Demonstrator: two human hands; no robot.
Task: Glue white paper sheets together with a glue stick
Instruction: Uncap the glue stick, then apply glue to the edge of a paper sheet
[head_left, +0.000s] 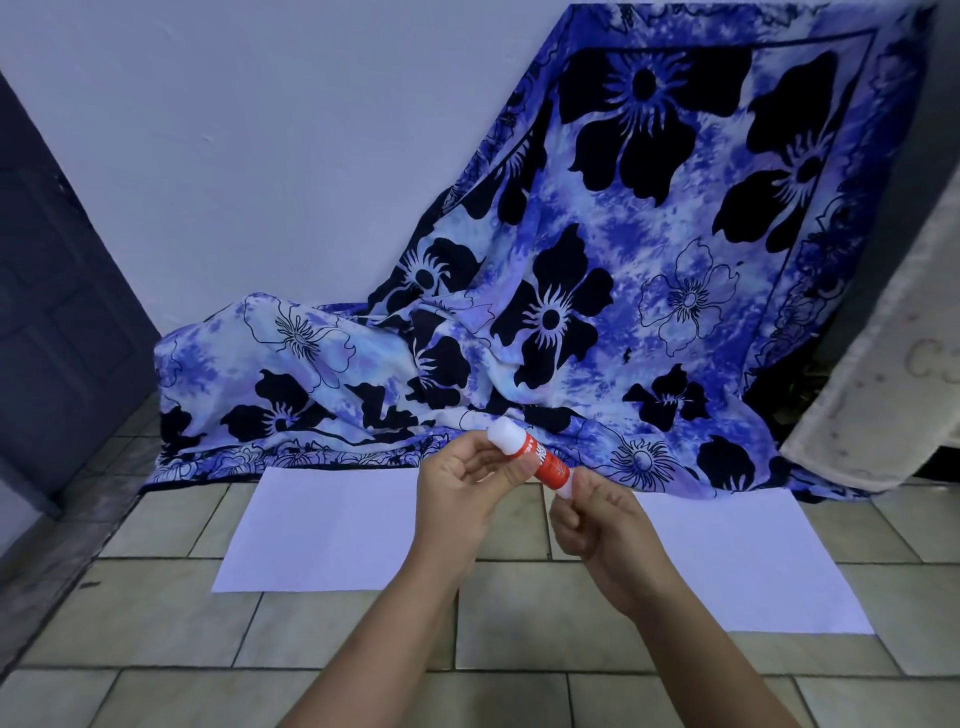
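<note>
Left hand (462, 493) grips the white-capped end of the red glue stick (540, 457), which is held tilted in the air. Right hand (602, 525) pinches its lower end. Below, the left paper sheet (322, 530) and right paper sheet (753, 561) lie apart on the tiled floor (156, 623), near a blue flowered cloth (571, 312).

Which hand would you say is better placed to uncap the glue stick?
Probably the left hand: it holds the glue stick beside the white cap, while the right hand grips the base.

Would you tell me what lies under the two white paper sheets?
Tiled floor shows around the left sheet and right sheet; whatever lies directly beneath them is covered.
</note>
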